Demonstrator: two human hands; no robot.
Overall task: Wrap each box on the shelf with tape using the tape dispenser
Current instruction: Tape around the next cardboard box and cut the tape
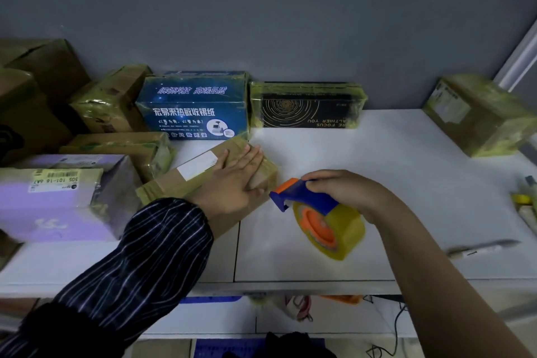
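Note:
A flat brown cardboard box with a white label lies on the white shelf, left of centre. My left hand presses flat on its right end, fingers straight. My right hand grips the blue and orange tape dispenser, which carries a yellow tape roll. The dispenser's orange tip sits just right of the box's near corner; whether it touches the box I cannot tell.
Taped boxes line the back: a blue printed box, a black box, brown boxes at left, a purple box at near left, another taped box at far right. A knife and small items lie at right.

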